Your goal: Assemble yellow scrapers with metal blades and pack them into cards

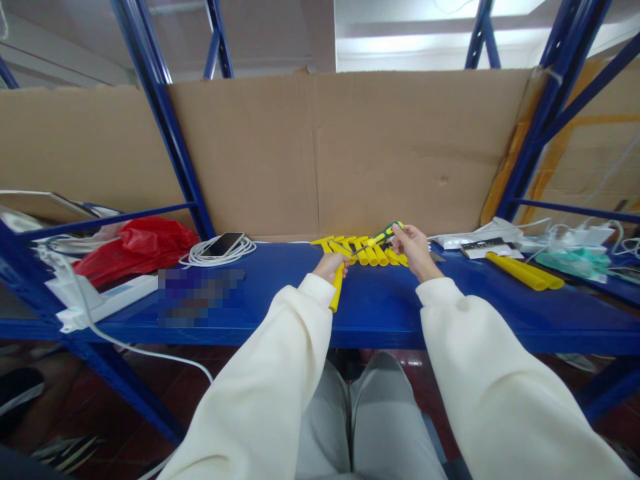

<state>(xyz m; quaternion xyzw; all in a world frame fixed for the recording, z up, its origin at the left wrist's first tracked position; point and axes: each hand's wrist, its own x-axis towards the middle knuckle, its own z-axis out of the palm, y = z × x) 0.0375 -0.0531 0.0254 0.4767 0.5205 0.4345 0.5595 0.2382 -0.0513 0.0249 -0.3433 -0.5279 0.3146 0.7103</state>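
My left hand [330, 267] is closed around a yellow tube-handled piece [337, 293], whose lower end points down toward the bench edge. In my right hand [411, 252] is a screwdriver with a yellow and green handle [385, 235]. Its thin shaft slants down to the left and reaches the top of the piece in my left hand; whether the tip touches a screw is too small to tell. Behind my hands, several similar yellow pieces [373, 256] lie in a row on the blue bench [280, 287].
At left are a red plastic bag [145, 241], a white power strip [120, 300], and a phone [225, 245] on a coiled white cable [200, 257]. Yellow tubes [525, 272] and a green plastic bag [575, 263] lie at right. A cardboard panel [400, 153] stands behind.
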